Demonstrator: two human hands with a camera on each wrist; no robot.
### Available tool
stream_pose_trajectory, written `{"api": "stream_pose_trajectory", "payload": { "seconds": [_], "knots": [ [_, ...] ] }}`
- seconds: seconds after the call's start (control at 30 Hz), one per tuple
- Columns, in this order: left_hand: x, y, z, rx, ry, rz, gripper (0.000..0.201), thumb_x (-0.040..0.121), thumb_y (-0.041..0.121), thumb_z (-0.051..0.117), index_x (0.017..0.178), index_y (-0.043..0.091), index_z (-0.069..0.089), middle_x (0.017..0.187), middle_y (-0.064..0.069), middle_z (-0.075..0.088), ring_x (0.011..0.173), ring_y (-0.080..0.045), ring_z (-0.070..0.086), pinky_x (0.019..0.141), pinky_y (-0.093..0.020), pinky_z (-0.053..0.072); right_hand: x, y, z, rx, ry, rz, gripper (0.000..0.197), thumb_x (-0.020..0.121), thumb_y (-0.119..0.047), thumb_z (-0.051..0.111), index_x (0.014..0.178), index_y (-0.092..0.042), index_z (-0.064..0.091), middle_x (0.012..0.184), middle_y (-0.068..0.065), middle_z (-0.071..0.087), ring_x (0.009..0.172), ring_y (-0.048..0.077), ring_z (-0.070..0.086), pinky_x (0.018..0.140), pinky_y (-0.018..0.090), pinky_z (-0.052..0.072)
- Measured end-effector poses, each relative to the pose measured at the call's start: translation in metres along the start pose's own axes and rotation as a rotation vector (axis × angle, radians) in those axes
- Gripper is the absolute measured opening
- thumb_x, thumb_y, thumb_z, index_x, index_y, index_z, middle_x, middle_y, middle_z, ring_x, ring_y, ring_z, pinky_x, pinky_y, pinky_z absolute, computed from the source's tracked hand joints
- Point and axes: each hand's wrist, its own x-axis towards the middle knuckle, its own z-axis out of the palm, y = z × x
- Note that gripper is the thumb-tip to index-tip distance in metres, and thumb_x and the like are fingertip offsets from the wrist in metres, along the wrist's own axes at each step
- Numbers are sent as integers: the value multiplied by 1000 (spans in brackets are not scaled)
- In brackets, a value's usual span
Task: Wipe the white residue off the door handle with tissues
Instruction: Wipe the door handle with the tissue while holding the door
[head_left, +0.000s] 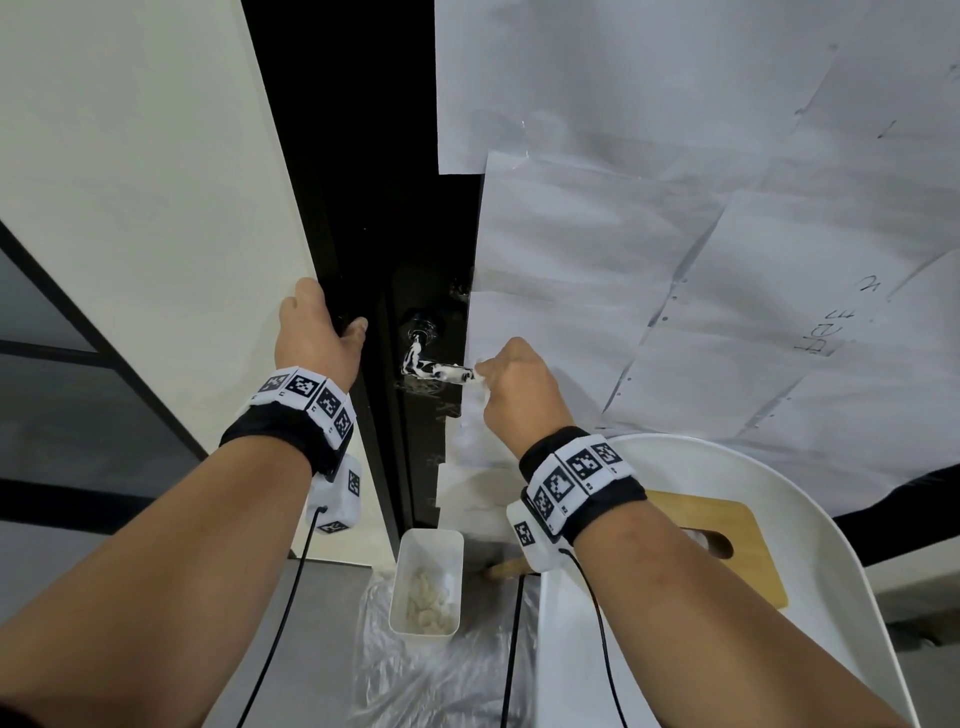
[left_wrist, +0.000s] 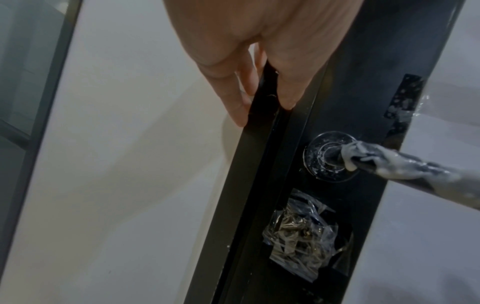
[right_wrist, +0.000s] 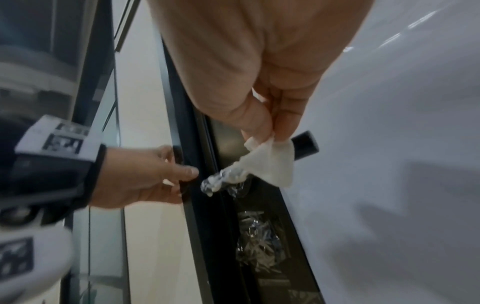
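Note:
A black lever door handle (head_left: 434, 370) smeared with white residue juts from the black door (head_left: 415, 234); in the left wrist view the handle (left_wrist: 405, 166) runs right from its round rosette (left_wrist: 328, 157). My right hand (head_left: 511, 387) pinches a white tissue (right_wrist: 270, 162) wrapped over the handle (right_wrist: 305, 147) near its clean outer end; residue still coats the inner part. My left hand (head_left: 319, 332) grips the door's edge (left_wrist: 262, 98), thumb on the front face and fingers behind.
White paper sheets (head_left: 675, 208) cover the door to the right. Below stand a white container (head_left: 427, 582) with used wads, clear plastic sheeting (head_left: 426, 675) on the floor, and a white chair (head_left: 779, 519) with a wooden board (head_left: 727, 551).

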Motion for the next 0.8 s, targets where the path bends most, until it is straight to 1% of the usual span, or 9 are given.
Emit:
{"api": "stream_pose_trajectory", "payload": {
  "seconds": [0.07, 0.17, 0.27, 0.33, 0.43, 0.5, 0.6, 0.7, 0.8],
  "knots": [
    [1, 0, 0, 1, -1, -4, 37, 84, 25, 68, 102, 6, 42, 101, -17, 53, 70, -29, 48, 59, -35, 38, 1, 7, -3, 8, 55, 25, 30, 74, 19, 47, 91, 6, 67, 98, 19, 52, 84, 35, 56, 69, 39, 53],
    [0, 1, 1, 1, 5, -7, 37, 84, 25, 68, 101, 6, 42, 101, -17, 53, 69, -29, 49, 58, -35, 39, 1, 10, -3, -85, 8, 55, 29, 74, 18, 44, 86, 4, 66, 95, 17, 48, 81, 32, 52, 62, 33, 44],
    [0, 0, 2, 1, 6, -2, 37, 84, 25, 68, 101, 6, 42, 100, -16, 53, 68, -29, 48, 58, -34, 38, 1, 4, 0, -93, -19, 46, 31, 74, 17, 43, 89, 3, 66, 97, 16, 48, 84, 30, 49, 64, 29, 39],
    [1, -1, 1, 0, 5, -4, 36, 84, 25, 68, 101, 7, 42, 100, -16, 53, 68, -28, 49, 58, -34, 38, 3, -3, 4, -74, -32, 21, 31, 73, 17, 43, 89, 4, 66, 99, 17, 48, 87, 32, 51, 65, 31, 42],
    [0, -1, 1, -11, 4, -3, 37, 84, 25, 69, 101, 7, 42, 100, -16, 53, 69, -29, 50, 58, -34, 39, 3, -9, 8, -26, -43, -38, 33, 74, 17, 45, 96, 3, 66, 101, 17, 49, 87, 31, 53, 69, 36, 50],
    [1, -1, 1, -17, 2, -1, 37, 84, 24, 69, 100, 7, 42, 100, -17, 53, 68, -29, 50, 57, -34, 39, 2, -6, 10, -5, -51, -54, 31, 77, 16, 46, 94, 0, 67, 99, 15, 49, 83, 28, 53, 67, 31, 46],
    [1, -1, 1, -13, 3, -5, 36, 84, 24, 69, 100, 7, 42, 100, -17, 52, 68, -29, 49, 58, -35, 38, 1, 3, 8, 33, 31, -8, 34, 76, 16, 47, 94, -2, 69, 94, 14, 50, 78, 20, 46, 66, 25, 39],
    [0, 0, 1, -11, 2, -5, 36, 84, 25, 68, 101, 7, 42, 101, -16, 52, 69, -29, 49, 58, -35, 38, 3, 7, 5, -30, 36, 27, 34, 71, 19, 41, 86, 2, 67, 91, 14, 46, 83, 29, 51, 64, 27, 36],
    [0, 0, 1, -9, 1, -3, 36, 84, 25, 68, 102, 7, 42, 101, -16, 52, 69, -29, 49, 58, -35, 38, 5, -3, 7, -36, -10, -17, 37, 75, 18, 44, 100, 3, 67, 99, 17, 50, 93, 32, 51, 70, 33, 46]
  ]
}}
